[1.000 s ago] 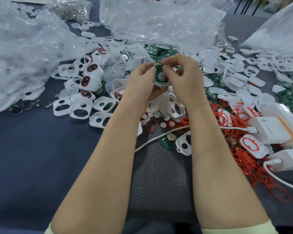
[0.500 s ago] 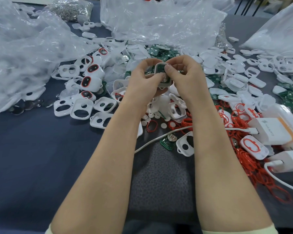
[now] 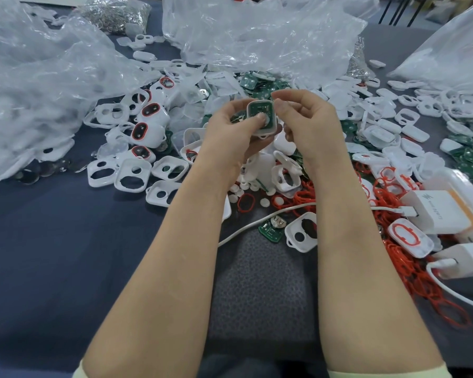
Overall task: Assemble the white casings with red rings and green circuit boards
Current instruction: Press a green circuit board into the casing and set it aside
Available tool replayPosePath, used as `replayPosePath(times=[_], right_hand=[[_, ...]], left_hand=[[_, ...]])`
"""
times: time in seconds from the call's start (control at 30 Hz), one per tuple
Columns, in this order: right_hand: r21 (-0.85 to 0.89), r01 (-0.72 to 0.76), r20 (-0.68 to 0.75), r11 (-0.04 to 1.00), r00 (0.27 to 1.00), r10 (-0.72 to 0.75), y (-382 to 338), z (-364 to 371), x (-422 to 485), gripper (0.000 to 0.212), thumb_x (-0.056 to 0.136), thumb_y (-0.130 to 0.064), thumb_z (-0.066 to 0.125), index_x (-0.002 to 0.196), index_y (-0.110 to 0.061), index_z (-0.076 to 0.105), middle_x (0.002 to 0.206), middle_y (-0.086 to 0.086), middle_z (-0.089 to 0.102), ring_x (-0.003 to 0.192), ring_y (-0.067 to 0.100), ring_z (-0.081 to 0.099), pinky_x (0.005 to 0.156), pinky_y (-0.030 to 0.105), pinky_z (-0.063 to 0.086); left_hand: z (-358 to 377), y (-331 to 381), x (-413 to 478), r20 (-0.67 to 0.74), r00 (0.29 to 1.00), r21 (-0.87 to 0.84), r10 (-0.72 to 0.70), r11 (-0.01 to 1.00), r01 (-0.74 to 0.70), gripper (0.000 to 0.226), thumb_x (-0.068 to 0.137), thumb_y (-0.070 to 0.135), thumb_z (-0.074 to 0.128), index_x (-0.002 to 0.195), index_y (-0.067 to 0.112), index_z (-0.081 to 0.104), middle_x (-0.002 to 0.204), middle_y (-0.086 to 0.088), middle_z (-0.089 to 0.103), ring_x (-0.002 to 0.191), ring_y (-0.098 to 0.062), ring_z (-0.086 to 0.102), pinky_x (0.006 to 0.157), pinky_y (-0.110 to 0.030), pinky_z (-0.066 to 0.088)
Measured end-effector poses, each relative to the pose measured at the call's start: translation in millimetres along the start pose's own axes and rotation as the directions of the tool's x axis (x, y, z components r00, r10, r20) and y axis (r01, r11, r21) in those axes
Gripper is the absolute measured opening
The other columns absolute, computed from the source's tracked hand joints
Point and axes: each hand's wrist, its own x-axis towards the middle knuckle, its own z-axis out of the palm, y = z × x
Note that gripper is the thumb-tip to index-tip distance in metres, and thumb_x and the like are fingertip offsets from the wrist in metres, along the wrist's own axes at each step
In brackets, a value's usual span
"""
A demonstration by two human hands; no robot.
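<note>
Head view: a small white rounded-rectangular plastic casing [image 3: 269, 131] is gripped in the left hand [image 3: 229, 129] above the middle of the dark blue cloth-covered table [image 3: 52, 227], the thumb pressed on the green circuit board [image 3: 261, 107] seated inside. Its long axis is tilted nearly upright, open side toward the viewer. The right hand [image 3: 311, 126] is seen just beside its right edge, fingers loosely curled, apparently empty.
</note>
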Motion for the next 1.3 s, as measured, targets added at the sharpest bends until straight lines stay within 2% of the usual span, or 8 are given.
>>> replayPosePath(times=[0.23,0.43,0.53,0.63,0.73,0.9,1.17,1.3], right_hand=[[-0.095,0.017,-0.002,0.995,1.0,-0.017,-2.0,3.3,-2.0,0.01,0.09,-0.009,0.062,0.096,-0.017,0.063,0.07,-0.011,0.059,0.05,-0.01,0.051,0.051,0.008,0.039],[-0.107,0.023,0.003,0.994,1.0,-0.023,-0.3,4.7,-2.2,0.009,0.089,-0.014,0.064,0.095,-0.021,0.061,0.075,-0.01,0.062,0.054,-0.01,0.053,0.054,0.009,0.042],[-0.121,-0.019,-0.154,0.992,0.988,0.0,2.0,-8.5,2.5,0.005,0.09,-0.021,0.062,0.094,-0.024,0.062,0.084,-0.006,0.065,0.068,0.0,0.057,0.066,0.018,0.045],[-0.34,-0.12,-0.319,0.933,0.948,0.006,5.1,-25.0,5.2,0.012,0.089,-0.022,0.059,0.097,-0.019,0.068,0.09,-0.004,0.067,0.081,0.007,0.059,0.074,0.022,0.045],[-0.58,-0.194,-0.186,0.791,0.977,0.103,8.4,-27.4,1.8,0.019,0.088,-0.026,0.061,0.094,-0.012,0.072,0.088,-0.002,0.066,0.084,0.014,0.06,0.073,0.024,0.042],[-0.727,-0.179,-0.034,0.662,0.974,0.225,4.4,-15.7,-1.7,0.038,0.083,-0.033,0.068,0.106,-0.002,0.066,0.105,0.014,0.068,0.098,0.031,0.062,0.085,0.041,0.05],[-0.503,-0.104,0.023,0.858,0.991,0.133,6.0,-20.1,0.0,0.018,0.089,-0.019,0.064,0.105,-0.023,0.058,0.082,-0.002,0.056,0.073,0.011,0.053,0.058,0.023,0.036],[-0.273,-0.057,0.009,0.96,0.998,0.062,1.8,-23.5,0.5,0.016,0.09,-0.015,0.063,0.101,-0.026,0.06,0.067,-0.009,0.055,0.062,0.005,0.052,0.062,0.022,0.042]], left_hand=[[0.2,0.3,-0.8,-0.021,0.999,0.02,-0.029,0.999,0.03,0.022,0.094,0.003,0.057,0.115,0.009,0.057,0.116,-0.021,0.063,0.091,-0.028,0.07,0.063,-0.024,0.057],[1.8,-0.6,-2.8,-0.053,0.998,0.087,0.033,0.996,-0.028,0.02,0.091,-0.001,0.058,0.098,0.018,0.059,0.105,-0.015,0.065,0.087,-0.025,0.071,0.066,-0.026,0.058],[0.1,1.2,-2.5,-0.105,0.994,0.024,0.039,0.999,-0.036,0.021,0.091,-0.003,0.057,0.098,0.017,0.057,0.109,-0.018,0.066,0.084,-0.027,0.073,0.069,-0.03,0.06],[-1.8,4.4,-1.6,-0.18,0.983,-0.07,0.027,0.997,-0.04,0.022,0.091,-0.005,0.056,0.099,0.016,0.055,0.113,-0.023,0.064,0.076,-0.024,0.073,0.06,-0.024,0.057],[-1.2,4.5,-1.5,-0.212,0.977,-0.115,0.019,0.992,-0.044,0.021,0.092,-0.005,0.054,0.097,0.015,0.053,0.114,-0.023,0.063,0.068,-0.02,0.073,0.056,-0.02,0.055],[-2.9,4.0,0.8,-0.24,0.971,-0.128,0.007,0.991,-0.039,0.019,0.094,-0.003,0.052,0.097,0.015,0.051,0.116,-0.023,0.062,0.069,-0.019,0.072,0.057,-0.022,0.056],[-2.1,3.2,0.9,-0.231,0.973,-0.124,0.003,0.992,-0.033,0.018,0.095,-0.003,0.052,0.097,0.015,0.051,0.118,-0.024,0.061,0.072,-0.021,0.072,0.059,-0.022,0.056],[-1.0,3.0,0.5,-0.226,0.974,-0.107,0.012,0.994,-0.037,0.019,0.094,-0.003,0.053,0.096,0.016,0.052,0.12,-0.024,0.06,0.078,-0.024,0.072,0.059,-0.022,0.056]])
